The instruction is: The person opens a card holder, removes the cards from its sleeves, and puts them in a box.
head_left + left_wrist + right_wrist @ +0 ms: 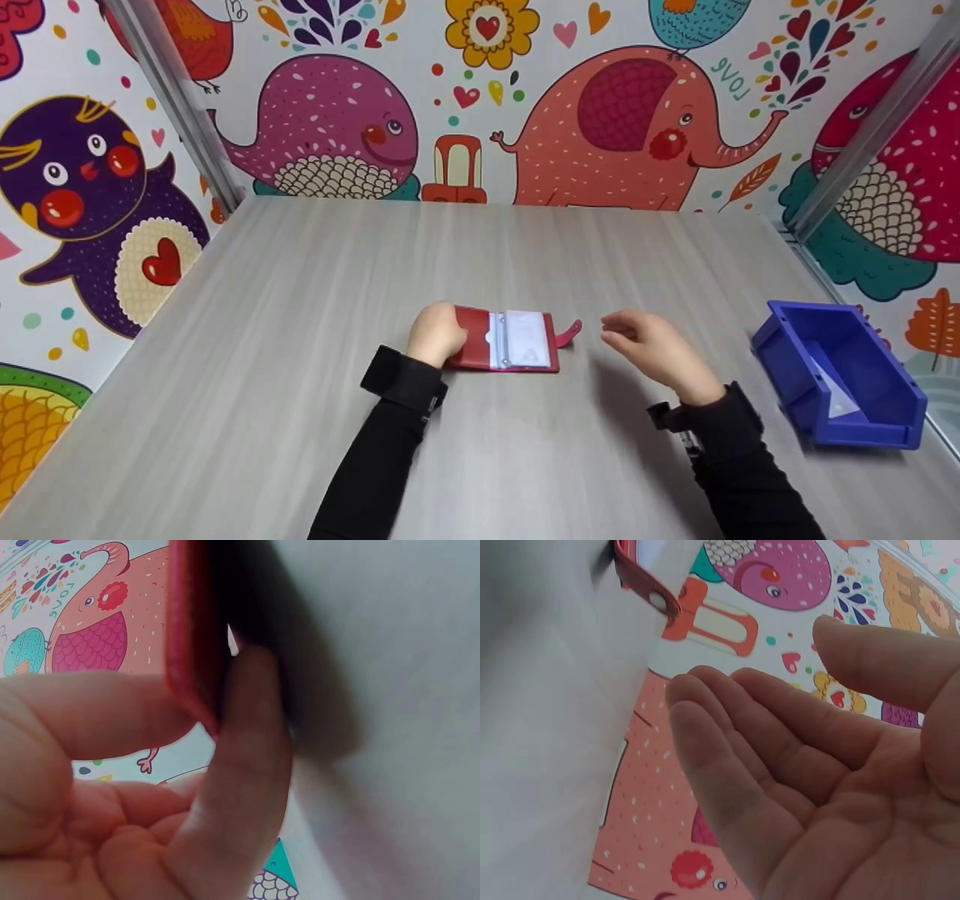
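Observation:
A small red card holder (474, 341) lies spread on the table, with clear plastic sleeves (528, 339) on its right half. Its strap (568, 334), tipped with a metal snap, sticks out to the right. My left hand (437, 334) pinches the holder's left cover between thumb and fingers; the left wrist view shows the red edge (180, 652) held there. To the right of the strap, my right hand (660, 352) hovers over the table with nothing in it. Its fingers (720, 772) are loosely bent and the thumb stands apart.
A blue plastic bin (862, 431) stands at the table's right side with a flat whitish piece (836, 394) inside. Printed panels with cartoon animals (615, 135) wall in the back and both sides of the wood-grain table (300, 262). Metal posts (176, 105) rise at the back corners.

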`<state>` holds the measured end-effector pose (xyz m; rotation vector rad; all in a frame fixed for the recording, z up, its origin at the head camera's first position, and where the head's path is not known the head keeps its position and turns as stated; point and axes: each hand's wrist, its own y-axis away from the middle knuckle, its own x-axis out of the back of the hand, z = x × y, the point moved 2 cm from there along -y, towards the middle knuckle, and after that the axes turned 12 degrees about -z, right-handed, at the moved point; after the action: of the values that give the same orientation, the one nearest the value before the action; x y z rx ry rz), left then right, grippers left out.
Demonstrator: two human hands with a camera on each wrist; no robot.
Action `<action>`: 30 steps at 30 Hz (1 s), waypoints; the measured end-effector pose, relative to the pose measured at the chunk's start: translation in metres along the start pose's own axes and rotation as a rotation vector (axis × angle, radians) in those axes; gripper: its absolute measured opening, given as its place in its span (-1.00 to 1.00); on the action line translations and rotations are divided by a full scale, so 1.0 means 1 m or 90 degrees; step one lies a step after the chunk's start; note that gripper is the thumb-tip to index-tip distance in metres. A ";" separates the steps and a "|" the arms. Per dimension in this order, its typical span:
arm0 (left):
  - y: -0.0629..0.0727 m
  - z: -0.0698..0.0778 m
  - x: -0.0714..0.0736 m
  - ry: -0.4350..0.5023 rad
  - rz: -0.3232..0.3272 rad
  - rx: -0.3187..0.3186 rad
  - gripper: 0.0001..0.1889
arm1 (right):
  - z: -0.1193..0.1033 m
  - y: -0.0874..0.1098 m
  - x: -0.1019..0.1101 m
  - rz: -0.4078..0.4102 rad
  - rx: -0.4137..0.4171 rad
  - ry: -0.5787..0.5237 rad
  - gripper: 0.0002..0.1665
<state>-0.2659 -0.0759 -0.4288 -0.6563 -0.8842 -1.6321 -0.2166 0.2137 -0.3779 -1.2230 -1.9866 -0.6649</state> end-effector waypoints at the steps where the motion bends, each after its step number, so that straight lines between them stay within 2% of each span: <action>1: 0.000 0.000 0.000 0.000 -0.001 0.000 -0.68 | -0.001 -0.002 -0.003 -0.002 0.001 0.001 -0.65; 8: -0.001 0.000 0.001 0.004 -0.007 0.004 -0.67 | -0.009 -0.018 -0.019 -0.024 0.012 0.005 -0.71; 12: 0.000 -0.001 0.001 0.002 0.000 -0.007 -0.68 | -0.012 -0.026 -0.027 -0.038 0.020 0.007 -0.70; 19: 0.001 -0.001 0.001 -0.001 0.008 -0.020 -0.67 | -0.020 -0.040 -0.039 -0.036 0.045 0.008 -0.76; 22: 0.000 -0.001 0.001 -0.004 0.005 -0.019 -0.67 | -0.023 -0.045 -0.044 -0.039 0.056 0.014 -0.73; 25: 0.000 -0.002 0.001 -0.005 0.002 -0.015 -0.67 | -0.026 -0.050 -0.048 -0.038 0.064 0.036 -0.67; 30: 0.000 -0.001 0.001 -0.001 -0.001 -0.009 -0.68 | -0.027 -0.058 -0.055 -0.026 0.084 0.114 -0.66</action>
<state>-0.2656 -0.0776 -0.4289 -0.6665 -0.8750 -1.6407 -0.2446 0.1395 -0.4072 -1.0110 -1.8795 -0.6297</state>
